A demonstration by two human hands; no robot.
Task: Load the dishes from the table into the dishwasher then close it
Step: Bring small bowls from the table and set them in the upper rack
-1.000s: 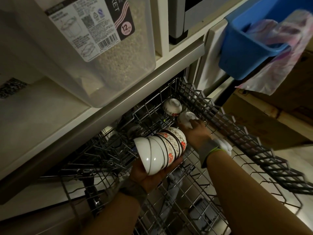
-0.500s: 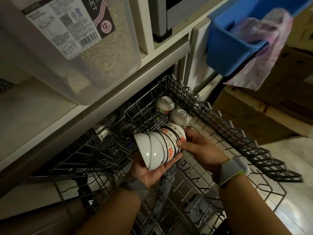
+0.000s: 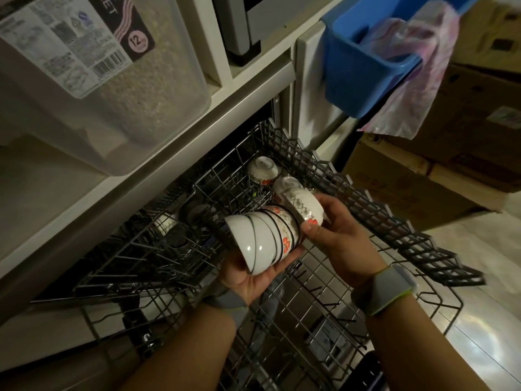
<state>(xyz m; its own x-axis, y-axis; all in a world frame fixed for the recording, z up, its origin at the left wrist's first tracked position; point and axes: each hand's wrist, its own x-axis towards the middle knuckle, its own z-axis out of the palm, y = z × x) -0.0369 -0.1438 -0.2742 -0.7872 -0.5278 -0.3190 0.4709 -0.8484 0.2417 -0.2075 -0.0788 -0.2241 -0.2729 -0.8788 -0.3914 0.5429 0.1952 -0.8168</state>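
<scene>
Above the pulled-out dishwasher rack [image 3: 332, 314], the left hand [image 3: 253, 277] cradles a nested stack of bowls [image 3: 262, 238] lying on its side, palm under the stack and fingers curled up around its lower edge. The bowls nearest the wrist are plain white with thin dark rims; those at the far end carry red flower patterns. The right hand [image 3: 341, 238] grips a single flowered bowl [image 3: 306, 207] at the far end of the stack, thumb against its rim, the bowl tilted and just apart from the rest. Both wrists wear grey bands with green edging.

Two more small bowls [image 3: 263, 169] sit upside down in the far corner of the rack, one just beside the other, the nearer one partly hidden behind the bowl being held. The rack's right edge has a raised dark lattice wall.

On the counter [image 3: 50, 198] above stands a large translucent storage container [image 3: 118, 88] with a printed label and grain-like contents. To the upper right hangs a blue plastic bin [image 3: 363, 69] with a pink patterned plastic bag [image 3: 417, 80] draped over its edge, and cardboard boxes [image 3: 451, 153] sit on the floor beyond.
</scene>
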